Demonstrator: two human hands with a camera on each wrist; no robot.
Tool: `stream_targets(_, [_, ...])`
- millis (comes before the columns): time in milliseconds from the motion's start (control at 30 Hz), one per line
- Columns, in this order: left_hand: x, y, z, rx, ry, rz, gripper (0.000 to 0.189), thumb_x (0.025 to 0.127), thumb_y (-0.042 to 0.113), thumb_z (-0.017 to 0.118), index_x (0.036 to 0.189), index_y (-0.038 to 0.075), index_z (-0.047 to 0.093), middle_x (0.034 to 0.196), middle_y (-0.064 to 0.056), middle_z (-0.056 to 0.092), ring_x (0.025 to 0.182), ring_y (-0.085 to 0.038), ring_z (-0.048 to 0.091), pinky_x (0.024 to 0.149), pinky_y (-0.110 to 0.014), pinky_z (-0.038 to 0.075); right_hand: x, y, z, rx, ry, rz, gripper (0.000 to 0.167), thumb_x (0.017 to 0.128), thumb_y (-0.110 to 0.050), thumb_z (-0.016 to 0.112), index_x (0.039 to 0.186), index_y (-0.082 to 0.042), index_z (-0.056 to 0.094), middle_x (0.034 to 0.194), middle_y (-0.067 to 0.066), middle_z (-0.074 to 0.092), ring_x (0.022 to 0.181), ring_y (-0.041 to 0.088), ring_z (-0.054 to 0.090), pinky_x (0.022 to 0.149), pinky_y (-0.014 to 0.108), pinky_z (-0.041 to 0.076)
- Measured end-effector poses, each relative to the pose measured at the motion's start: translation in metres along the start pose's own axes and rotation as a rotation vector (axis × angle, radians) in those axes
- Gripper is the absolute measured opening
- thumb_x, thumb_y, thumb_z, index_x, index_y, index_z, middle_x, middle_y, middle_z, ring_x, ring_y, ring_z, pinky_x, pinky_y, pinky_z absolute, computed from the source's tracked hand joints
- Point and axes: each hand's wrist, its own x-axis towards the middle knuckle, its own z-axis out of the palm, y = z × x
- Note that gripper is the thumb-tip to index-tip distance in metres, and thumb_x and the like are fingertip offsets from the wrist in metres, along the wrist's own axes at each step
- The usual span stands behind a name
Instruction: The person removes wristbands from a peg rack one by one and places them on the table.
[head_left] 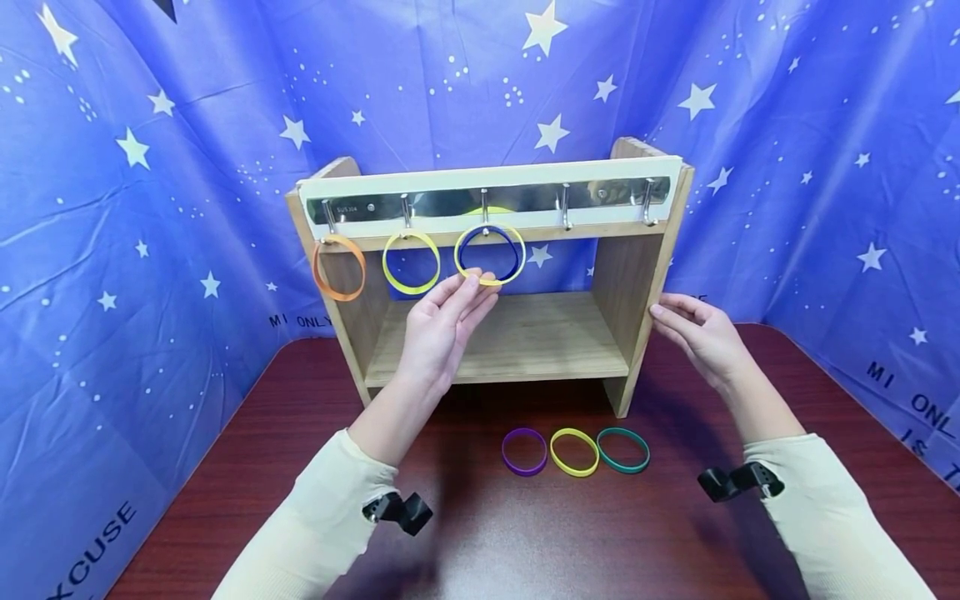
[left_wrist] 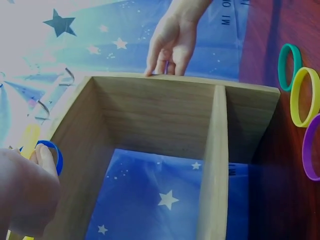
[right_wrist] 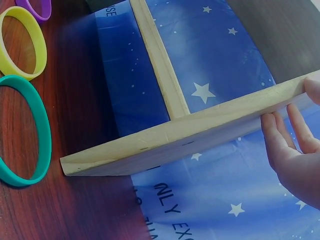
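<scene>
My left hand (head_left: 447, 321) pinches the bottom of a yellow silicone wristband (head_left: 522, 246) at the middle hook (head_left: 484, 208) of a metal hook rail. A dark blue wristband (head_left: 517, 268) shows inside that yellow ring, at the same hook; in the left wrist view the blue wristband (left_wrist: 59, 159) appears right by the fingers. An orange wristband (head_left: 340, 296) hangs at the leftmost hook, and another yellow wristband (head_left: 411, 290) at the second. My right hand (head_left: 701, 335) rests its fingertips against the outer side of the wooden shelf's right panel (right_wrist: 125, 142), thumb at the front edge.
The wooden shelf (head_left: 498, 333) stands on a dark red table (head_left: 480, 533). In front of it lie a purple wristband (head_left: 504, 461), a yellow wristband (head_left: 573, 474) and a green wristband (head_left: 624, 469). The two right hooks (head_left: 566, 208) carry no band. Blue star-printed cloth surrounds the table.
</scene>
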Motion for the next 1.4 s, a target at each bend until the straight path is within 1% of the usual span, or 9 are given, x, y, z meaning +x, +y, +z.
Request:
stream_targets(267, [-0.002,0.006,0.004,-0.024,-0.013,-0.001,0.019,0.096,0.001,0.052,0.089,0.009,0.068,0.086,-0.001,0.075,0.085,-0.011,0.072,0.093,-0.030,0.058,-0.001,0.001,0.000,-0.008,-0.006,-0.001,0.021,0.092,0.005,0.056,0.097,-0.012,0.067,0.093,-0.003,0.069,0.088,0.003,0.068,0.080,0.014,0.058])
stream_targets(367, [-0.002,0.008,0.004,-0.033,-0.016,-0.007,0.013,0.097,0.002,0.052,0.099,0.001,0.065,0.087,-0.002,0.075,0.086,-0.012,0.072,0.093,-0.030,0.058,0.000,0.001,0.000,-0.006,-0.011,-0.007,0.021,0.092,0.005,0.056,0.097,-0.012,0.068,0.093,-0.003,0.069,0.088,0.003,0.068,0.080,0.014,0.058])
stream_targets(500, [-0.003,0.010,0.003,-0.032,-0.022,-0.008,0.022,0.097,0.003,0.051,0.115,-0.009,0.057,0.087,-0.003,0.074,0.087,-0.012,0.072,0.093,-0.030,0.058,0.000,0.001,0.000,-0.008,-0.015,-0.009,0.021,0.092,0.004,0.057,0.098,-0.013,0.067,0.093,-0.003,0.069,0.088,0.003,0.068,0.081,0.013,0.058])
stream_targets(567, [-0.004,0.011,0.003,-0.029,-0.027,-0.006,0.021,0.097,0.003,0.051,0.114,-0.008,0.058,0.087,-0.003,0.074,0.087,-0.012,0.071,0.092,-0.030,0.058,0.000,0.001,0.000,-0.012,-0.014,-0.008,0.021,0.092,0.004,0.057,0.098,-0.013,0.067,0.093,-0.003,0.069,0.089,0.003,0.067,0.081,0.013,0.058])
stream_targets(667, [-0.005,0.012,0.002,-0.024,-0.039,0.000,0.015,0.098,0.003,0.050,0.104,-0.001,0.063,0.087,-0.003,0.074,0.087,-0.012,0.071,0.091,-0.028,0.059,0.000,0.000,0.001,-0.020,-0.009,-0.006,0.021,0.092,0.004,0.057,0.098,-0.013,0.067,0.093,-0.003,0.069,0.089,0.003,0.068,0.081,0.013,0.058])
stream_targets(800, [-0.006,0.011,-0.001,-0.010,-0.049,-0.005,0.015,0.098,0.002,0.050,0.098,0.004,0.065,0.086,-0.002,0.074,0.087,-0.011,0.071,0.089,-0.026,0.060,-0.001,0.000,0.001,-0.036,0.001,0.002,0.021,0.092,0.003,0.057,0.098,-0.014,0.067,0.094,-0.004,0.069,0.090,0.002,0.067,0.082,0.013,0.057])
stream_targets(1100, [-0.012,0.009,-0.012,0.034,-0.048,-0.089,0.019,0.098,0.002,0.049,0.095,0.008,0.067,0.087,-0.001,0.074,0.088,-0.011,0.071,0.091,-0.026,0.059,-0.002,0.001,-0.001,-0.022,0.001,0.010,0.022,0.092,0.004,0.056,0.098,-0.014,0.067,0.093,-0.004,0.069,0.088,0.002,0.067,0.081,0.014,0.058])
stream_targets(1233, [-0.015,0.006,-0.017,0.069,-0.053,-0.111,0.018,0.098,0.002,0.050,0.098,0.007,0.067,0.088,-0.001,0.074,0.089,-0.011,0.071,0.093,-0.027,0.058,-0.001,0.001,-0.002,-0.017,-0.005,0.008,0.023,0.092,0.005,0.055,0.098,-0.014,0.067,0.092,-0.004,0.069,0.088,0.003,0.067,0.081,0.014,0.058])
stream_targets(1400, [-0.017,0.001,-0.019,0.103,-0.056,-0.135,0.015,0.097,0.002,0.050,0.108,0.000,0.061,0.089,-0.001,0.074,0.089,-0.011,0.070,0.093,-0.027,0.058,-0.001,0.001,-0.002,-0.020,-0.003,0.003,0.024,0.092,0.005,0.055,0.098,-0.014,0.067,0.092,-0.004,0.069,0.087,0.003,0.068,0.080,0.014,0.058])
